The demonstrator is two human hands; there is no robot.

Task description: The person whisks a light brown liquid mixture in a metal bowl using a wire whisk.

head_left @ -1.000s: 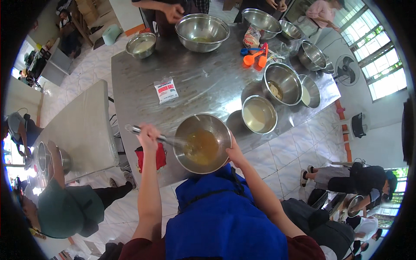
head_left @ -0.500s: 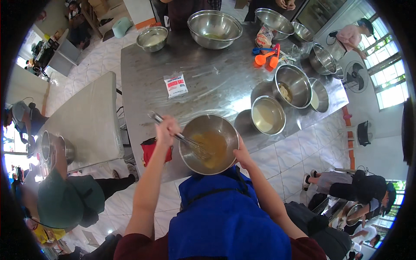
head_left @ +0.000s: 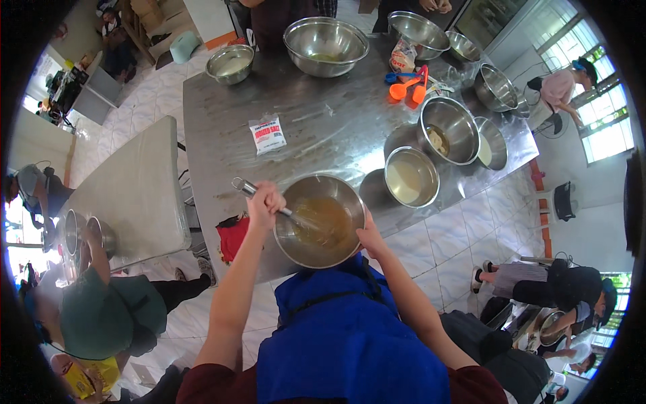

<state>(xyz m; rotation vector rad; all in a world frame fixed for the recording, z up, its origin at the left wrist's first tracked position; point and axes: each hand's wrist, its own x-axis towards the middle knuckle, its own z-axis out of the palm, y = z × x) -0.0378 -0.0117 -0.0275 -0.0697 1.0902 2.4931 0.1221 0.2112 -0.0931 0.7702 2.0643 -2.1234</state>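
Note:
My left hand (head_left: 264, 204) is closed round the handle of a wire whisk (head_left: 294, 214), whose wires are blurred inside a steel mixing bowl (head_left: 284, 237). A yellowish-brown liquid (head_left: 333, 217) covers the bottom of that bowl. Gripping the bowl's right rim is my right hand (head_left: 370, 232), thumb on the near side. The bowl sits at the table's front edge, tipped slightly toward me, against my blue apron (head_left: 350, 330). A red pouch (head_left: 233, 238) lies to the left of the bowl, and a white salt packet (head_left: 268, 135) rests farther back.
On the steel table (head_left: 222, 161), a bowl of pale liquid (head_left: 407, 180) and a bowl with yellowish contents (head_left: 441, 138) stand to the right. Orange measuring cups (head_left: 406, 89) lie behind them. A large bowl (head_left: 326, 47) is at the back. People work nearby, one in green (head_left: 111, 313).
The whisk has moved within the bowl, its handle now steeper and my left hand slightly right. My right hand keeps its hold on the rim. The whole view has shifted a little.

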